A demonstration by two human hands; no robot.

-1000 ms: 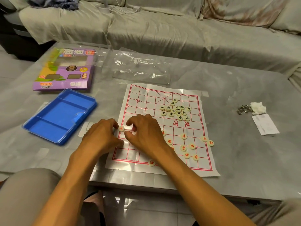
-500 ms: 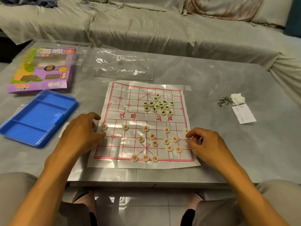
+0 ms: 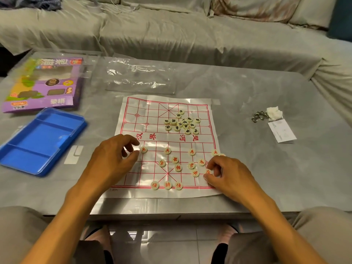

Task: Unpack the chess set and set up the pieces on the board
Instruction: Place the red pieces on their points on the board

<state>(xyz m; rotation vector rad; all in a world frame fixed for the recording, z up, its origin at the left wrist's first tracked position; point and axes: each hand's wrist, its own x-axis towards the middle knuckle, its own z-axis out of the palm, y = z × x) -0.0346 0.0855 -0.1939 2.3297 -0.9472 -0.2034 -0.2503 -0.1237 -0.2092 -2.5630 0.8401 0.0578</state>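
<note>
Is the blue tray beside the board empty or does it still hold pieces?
Empty: all compartments of the blue tray show bare blue plastic, with no pieces inside.

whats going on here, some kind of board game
A person is laying out Chinese chess pieces on a paper board. The right hand pinches a red piece near the board's right edge; the left hand rests by a red soldier. The black pieces sit heaped, unsorted.
</note>
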